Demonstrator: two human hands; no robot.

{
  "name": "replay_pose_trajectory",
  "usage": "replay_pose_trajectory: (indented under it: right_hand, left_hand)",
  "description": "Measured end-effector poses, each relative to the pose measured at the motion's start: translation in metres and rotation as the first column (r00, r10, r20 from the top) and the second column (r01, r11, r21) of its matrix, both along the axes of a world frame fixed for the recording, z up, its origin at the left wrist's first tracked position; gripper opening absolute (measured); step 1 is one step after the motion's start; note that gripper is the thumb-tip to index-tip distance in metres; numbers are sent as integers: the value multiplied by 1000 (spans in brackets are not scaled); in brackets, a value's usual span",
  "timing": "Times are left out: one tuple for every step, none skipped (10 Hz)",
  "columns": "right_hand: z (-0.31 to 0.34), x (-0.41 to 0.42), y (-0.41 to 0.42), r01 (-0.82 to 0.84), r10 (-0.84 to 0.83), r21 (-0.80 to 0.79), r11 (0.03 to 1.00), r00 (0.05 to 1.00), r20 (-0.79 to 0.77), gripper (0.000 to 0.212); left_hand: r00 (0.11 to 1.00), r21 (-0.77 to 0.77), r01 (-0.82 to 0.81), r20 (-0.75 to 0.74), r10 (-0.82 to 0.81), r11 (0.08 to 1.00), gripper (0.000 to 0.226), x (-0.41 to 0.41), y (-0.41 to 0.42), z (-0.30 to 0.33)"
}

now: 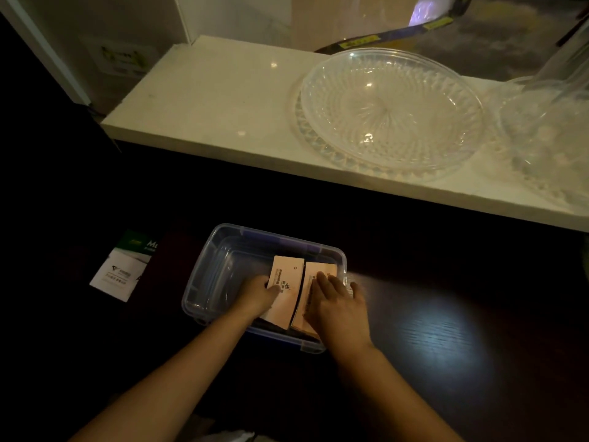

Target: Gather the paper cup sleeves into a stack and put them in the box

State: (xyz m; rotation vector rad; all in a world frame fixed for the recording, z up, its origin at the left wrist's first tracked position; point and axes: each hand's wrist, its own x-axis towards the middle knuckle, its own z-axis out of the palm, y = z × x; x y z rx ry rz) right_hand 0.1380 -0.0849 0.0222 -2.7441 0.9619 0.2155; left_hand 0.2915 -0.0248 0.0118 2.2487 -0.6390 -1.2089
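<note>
A clear plastic box (223, 250) with a bluish rim sits on the dark table in front of me. Inside its right half lie two stacks of tan paper cup sleeves side by side: a left stack (285, 282) and a right stack (314, 275). My left hand (256, 293) is inside the box and grips the left stack's edge, thumb on top. My right hand (338, 309) lies flat on the right stack, fingers together and thumb spread over the box's right rim.
A white and green leaflet (122, 272) lies on the dark table left of the box. Behind, a raised white counter (207, 100) holds a large clear glass plate (389, 110) and more glassware (548, 135) at the far right.
</note>
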Motion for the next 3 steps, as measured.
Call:
replay_pose_trajectory:
  right_hand:
    - [0,0,-1,13,-13,3,1000,1000,9,60]
    - [6,-2,1,0,-2,22,1000,998,57,61]
    - [14,-8,-3,11,-1,-55,998,983,185,53]
  left_hand:
    - [1000,11,-4,-3,4,1000,29,-2,-2,2]
    - [999,-4,-42,-1,42,999,21,-4,1,12]
    - [990,-114,-102,82,112,988,28,-1,6,20]
